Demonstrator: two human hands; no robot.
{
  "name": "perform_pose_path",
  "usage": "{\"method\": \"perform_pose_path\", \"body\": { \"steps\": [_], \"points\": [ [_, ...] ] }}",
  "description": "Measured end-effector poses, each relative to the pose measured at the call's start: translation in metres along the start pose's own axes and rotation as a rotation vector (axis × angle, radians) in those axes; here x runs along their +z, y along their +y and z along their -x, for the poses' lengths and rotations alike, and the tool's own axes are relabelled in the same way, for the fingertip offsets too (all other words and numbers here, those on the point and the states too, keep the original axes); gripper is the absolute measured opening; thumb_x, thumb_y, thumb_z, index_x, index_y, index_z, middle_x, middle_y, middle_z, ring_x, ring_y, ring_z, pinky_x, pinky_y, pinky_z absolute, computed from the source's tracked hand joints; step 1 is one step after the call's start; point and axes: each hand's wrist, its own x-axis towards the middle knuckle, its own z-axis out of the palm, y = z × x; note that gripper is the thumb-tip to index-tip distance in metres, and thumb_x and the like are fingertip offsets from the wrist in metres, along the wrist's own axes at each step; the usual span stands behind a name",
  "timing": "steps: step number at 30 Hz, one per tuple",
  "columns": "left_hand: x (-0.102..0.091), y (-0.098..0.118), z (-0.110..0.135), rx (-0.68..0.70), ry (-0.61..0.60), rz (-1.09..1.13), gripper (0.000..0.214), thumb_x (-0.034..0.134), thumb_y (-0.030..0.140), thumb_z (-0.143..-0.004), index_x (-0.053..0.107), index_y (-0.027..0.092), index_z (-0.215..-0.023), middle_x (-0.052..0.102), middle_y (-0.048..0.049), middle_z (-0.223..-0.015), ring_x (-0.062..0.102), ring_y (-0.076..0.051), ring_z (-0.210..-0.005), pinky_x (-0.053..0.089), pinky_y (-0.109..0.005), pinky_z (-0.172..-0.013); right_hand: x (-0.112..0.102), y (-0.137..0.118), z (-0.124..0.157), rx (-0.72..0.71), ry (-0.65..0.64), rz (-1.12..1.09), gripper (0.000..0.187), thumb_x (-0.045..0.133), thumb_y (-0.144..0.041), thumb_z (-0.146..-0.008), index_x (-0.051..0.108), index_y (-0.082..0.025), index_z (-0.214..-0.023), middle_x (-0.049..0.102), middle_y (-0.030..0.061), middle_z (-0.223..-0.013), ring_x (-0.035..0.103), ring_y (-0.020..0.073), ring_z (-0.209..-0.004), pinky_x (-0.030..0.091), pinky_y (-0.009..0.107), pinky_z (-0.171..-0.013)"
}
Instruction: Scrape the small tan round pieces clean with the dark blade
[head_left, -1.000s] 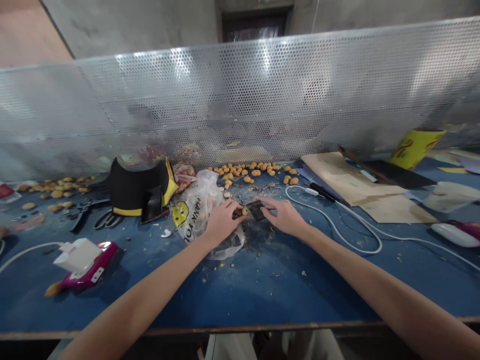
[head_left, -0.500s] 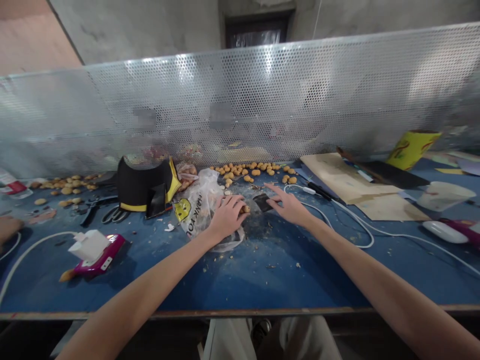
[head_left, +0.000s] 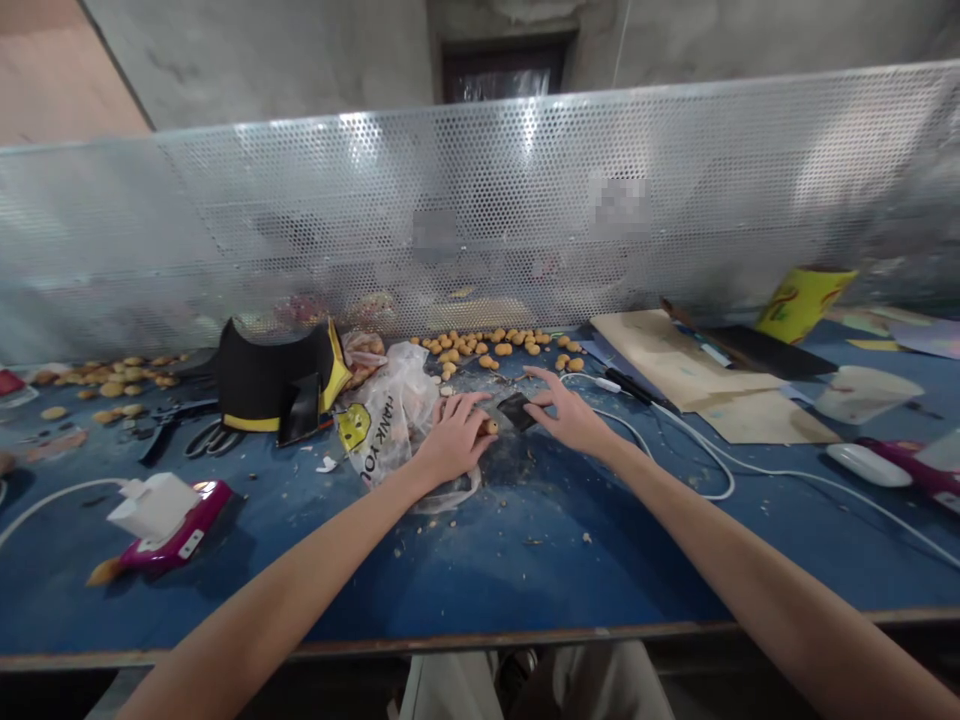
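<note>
My left hand is closed around a small tan, rounded, nut-like piece with a dark spot on its end. That hand rests over a clear plastic bag printed with "THANK YOU" and a yellow face. To its right, my right hand pinches a dark square that looks like sandpaper between thumb and fingers, index finger raised. A small gap separates the square from the tan piece. Behind both hands lies a heap of similar tan pieces on the blue table.
A black and yellow holder with scissors beside it stands left. A purple power strip with a white charger sits nearer. White cables, brown cardboard and a white cup lie right. A perforated metal screen rises behind.
The view has shifted slightly, so things at both sides appear further left. Both hands keep their holds, and the dark square has tilted a little and sits slightly nearer the left hand.
</note>
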Motion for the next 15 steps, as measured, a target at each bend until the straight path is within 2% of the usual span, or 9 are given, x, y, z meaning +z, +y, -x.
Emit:
{"method": "perform_pose_path", "body": {
  "steps": [8, 12, 15],
  "points": [
    [-0.005, -0.009, 0.003, -0.061, -0.007, 0.099, 0.019, 0.061, 0.038, -0.089, 0.059, 0.020, -0.095, 0.058, -0.0081, -0.128, 0.045, -0.029, -0.121, 0.030, -0.049, -0.102, -0.001, -0.001, 0.002, 0.028, -0.035, 0.031, 0.062, 0.044, -0.024, -0.091, 0.023, -0.017, -0.149, 0.062, -0.0034, -0.067, 0.053, 0.0148, -0.056, 0.045, 0.026, -0.061],
    [-0.007, -0.013, 0.005, -0.090, 0.019, 0.147, 0.019, 0.064, 0.037, -0.087, 0.060, 0.019, -0.093, 0.062, -0.0081, -0.120, 0.049, -0.028, -0.117, 0.030, -0.047, -0.101, 0.001, -0.003, 0.002, 0.013, -0.047, 0.028, 0.067, 0.045, -0.023, -0.090, 0.018, -0.018, -0.151, 0.063, -0.0024, -0.071, 0.054, 0.0145, -0.057, 0.045, 0.026, -0.060],
    [-0.009, -0.012, 0.004, -0.092, 0.065, 0.161, 0.021, 0.065, 0.039, -0.086, 0.059, 0.019, -0.091, 0.065, -0.0074, -0.114, 0.052, -0.026, -0.113, 0.031, -0.045, -0.100, 0.002, -0.003, 0.001, 0.009, -0.071, 0.007, 0.065, 0.047, -0.023, -0.090, 0.020, -0.019, -0.150, 0.067, 0.0000, -0.078, 0.058, 0.0156, -0.062, 0.047, 0.028, -0.063]
  ]
}}
